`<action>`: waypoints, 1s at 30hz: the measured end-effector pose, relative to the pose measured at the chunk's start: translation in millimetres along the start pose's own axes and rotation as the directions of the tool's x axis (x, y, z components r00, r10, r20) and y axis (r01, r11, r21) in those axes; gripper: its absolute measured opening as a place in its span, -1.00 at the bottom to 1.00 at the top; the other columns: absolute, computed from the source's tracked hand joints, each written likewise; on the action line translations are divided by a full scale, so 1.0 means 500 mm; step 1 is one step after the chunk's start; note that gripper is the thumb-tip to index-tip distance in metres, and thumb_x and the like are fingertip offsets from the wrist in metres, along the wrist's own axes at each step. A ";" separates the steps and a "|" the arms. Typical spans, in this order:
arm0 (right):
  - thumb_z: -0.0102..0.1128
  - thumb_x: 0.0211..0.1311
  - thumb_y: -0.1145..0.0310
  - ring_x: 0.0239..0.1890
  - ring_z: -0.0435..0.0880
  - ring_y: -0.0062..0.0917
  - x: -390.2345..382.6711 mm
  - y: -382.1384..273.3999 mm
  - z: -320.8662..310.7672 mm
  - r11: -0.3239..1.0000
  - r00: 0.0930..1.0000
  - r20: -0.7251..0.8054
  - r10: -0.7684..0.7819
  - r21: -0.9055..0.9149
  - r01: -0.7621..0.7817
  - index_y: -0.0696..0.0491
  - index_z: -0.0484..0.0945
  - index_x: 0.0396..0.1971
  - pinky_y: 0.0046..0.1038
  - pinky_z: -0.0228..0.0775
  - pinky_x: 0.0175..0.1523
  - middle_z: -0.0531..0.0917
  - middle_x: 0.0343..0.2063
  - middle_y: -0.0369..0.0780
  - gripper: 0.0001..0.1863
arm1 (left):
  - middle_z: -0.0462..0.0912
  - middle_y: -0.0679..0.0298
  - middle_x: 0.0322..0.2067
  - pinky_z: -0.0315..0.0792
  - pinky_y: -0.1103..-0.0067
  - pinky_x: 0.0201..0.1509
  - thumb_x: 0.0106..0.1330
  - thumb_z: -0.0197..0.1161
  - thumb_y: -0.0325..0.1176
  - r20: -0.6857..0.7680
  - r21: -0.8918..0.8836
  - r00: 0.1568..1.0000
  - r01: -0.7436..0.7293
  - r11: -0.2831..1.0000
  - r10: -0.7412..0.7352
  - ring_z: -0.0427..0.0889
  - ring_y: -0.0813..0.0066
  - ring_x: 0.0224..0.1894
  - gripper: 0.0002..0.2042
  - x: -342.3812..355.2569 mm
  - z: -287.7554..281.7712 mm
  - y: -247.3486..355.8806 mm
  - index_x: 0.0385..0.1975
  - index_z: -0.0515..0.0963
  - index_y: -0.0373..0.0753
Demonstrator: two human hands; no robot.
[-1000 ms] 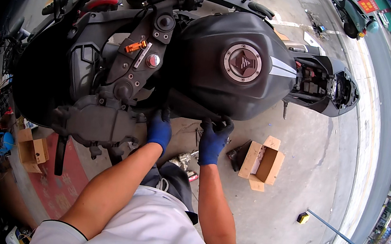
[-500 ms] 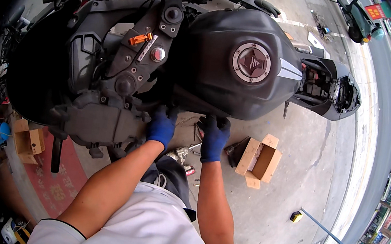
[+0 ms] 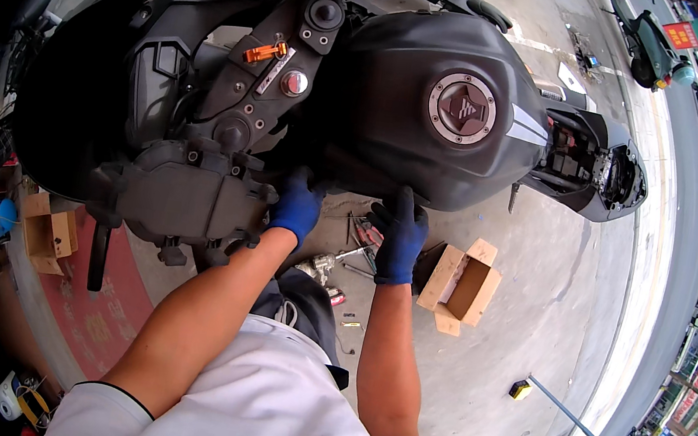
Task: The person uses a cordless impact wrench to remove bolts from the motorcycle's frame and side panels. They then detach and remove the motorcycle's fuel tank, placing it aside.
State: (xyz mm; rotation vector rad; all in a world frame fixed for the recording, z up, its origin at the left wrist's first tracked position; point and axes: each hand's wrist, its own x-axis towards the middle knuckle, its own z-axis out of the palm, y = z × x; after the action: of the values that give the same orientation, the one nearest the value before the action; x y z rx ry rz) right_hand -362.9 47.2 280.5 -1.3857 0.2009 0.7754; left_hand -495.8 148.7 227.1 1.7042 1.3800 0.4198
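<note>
A black motorcycle fuel tank (image 3: 377,72) with a round silver-rimmed cap (image 3: 462,109) fills the upper middle. Below it runs a dark side panel (image 3: 363,176). My left hand (image 3: 295,211), in a blue and black glove, reaches to the gap between the panel and the front fairing; its fingertips blend into the dark parts there. My right hand (image 3: 400,241), gloved alike, is at the panel's rear lower corner. Its index finger stretches up against the edge, and the other fingers stand apart from it. An orange-tagged key (image 3: 265,52) sits by the handlebar clamp.
On the ground below lie a metal power tool (image 3: 316,267) and red-handled pliers (image 3: 369,232). An open cardboard box (image 3: 461,288) stands right of my right hand, another box (image 3: 49,233) at far left. A pole with a yellow-black head (image 3: 520,389) lies at lower right.
My right hand has shifted slightly right along the panel edge, its index finger now stretched out. My left hand has moved slightly up and right. The whole view has shifted a little.
</note>
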 end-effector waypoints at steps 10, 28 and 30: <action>0.18 0.26 0.20 -0.61 0.59 -0.50 0.000 0.003 0.023 0.995 1.000 0.001 -0.018 -0.098 0.018 0.15 0.47 -0.33 -0.53 0.45 -0.57 0.54 -0.54 -0.24 -0.72 | 0.59 0.05 -0.42 0.41 0.43 -0.23 0.19 0.25 -0.37 -0.050 -0.072 0.985 0.159 0.985 -0.163 0.55 0.29 -0.36 -0.76 0.031 0.053 -0.101 -0.23 0.48 -0.38; 0.25 0.19 0.12 -0.49 0.67 -0.31 0.044 0.011 -0.039 0.994 0.986 0.159 0.060 0.086 -0.074 0.18 0.47 -0.23 -0.36 0.59 -0.49 0.60 -0.43 -0.07 -0.60 | 0.49 0.34 -0.67 0.31 0.52 -0.63 0.21 0.26 -0.30 0.281 -0.523 0.889 0.457 0.719 -0.361 0.39 0.50 -0.70 -0.89 0.031 0.010 -0.015 -0.43 0.49 -0.14; 0.27 0.17 0.14 -0.51 0.67 -0.29 0.040 0.007 -0.021 0.992 0.995 0.075 0.066 0.099 -0.074 0.21 0.48 -0.24 -0.33 0.59 -0.51 0.60 -0.45 -0.06 -0.59 | 0.52 0.32 -0.62 0.39 0.50 -0.53 0.24 0.19 -0.34 0.366 -0.539 0.824 0.566 0.623 -0.432 0.46 0.46 -0.63 -0.92 0.028 -0.007 -0.007 -0.42 0.49 -0.16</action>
State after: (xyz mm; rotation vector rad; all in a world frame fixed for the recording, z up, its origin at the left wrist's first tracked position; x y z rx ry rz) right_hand -347.3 45.0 264.3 -1.2577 0.2307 0.8606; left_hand -495.8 163.1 222.5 0.7287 1.2969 0.3187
